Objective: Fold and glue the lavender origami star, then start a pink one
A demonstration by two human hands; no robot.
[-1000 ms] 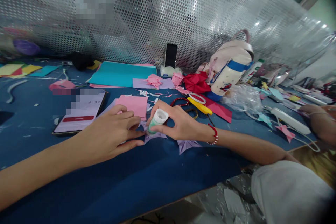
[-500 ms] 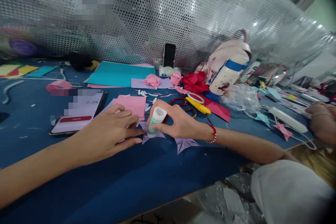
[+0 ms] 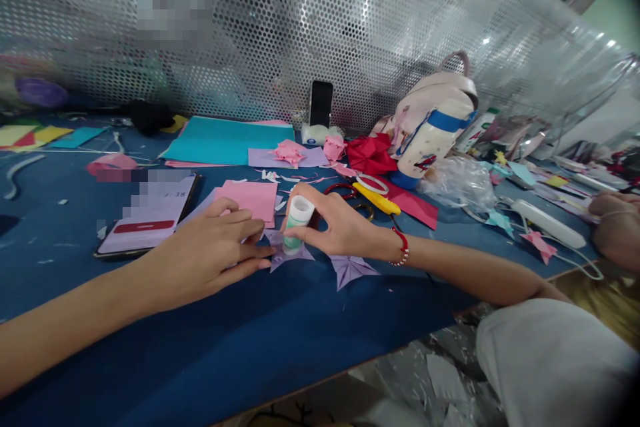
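In my right hand (image 3: pixel 340 220) is a white and green glue stick (image 3: pixel 299 213), gripped between thumb and fingers. Its lower end meets a purple folded paper star (image 3: pixel 295 257) lying on the blue table (image 3: pixel 240 340). My left hand (image 3: pixel 215 253) rests at the star's left side, its fingers stretched out and the fingertips touching the star's edge. A second purple paper star (image 3: pixel 351 271) lies below my right wrist. Beyond my left fingers sits a stack of pink paper squares (image 3: pixel 250 200).
A phone (image 3: pixel 150 217) lies left. Behind are blue paper sheets (image 3: pixel 230 140), pink folded flowers (image 3: pixel 290 152), scissors (image 3: pixel 343 191), a yellow cutter (image 3: pixel 377 198), and a bottle (image 3: pixel 433 147) before a backpack (image 3: pixel 440 90). Another person's hand (image 3: pixel 617 220) is at far right.
My right hand has shifted the glue stick slightly up, and its tilt has changed a little. My left hand stays almost still at the star.
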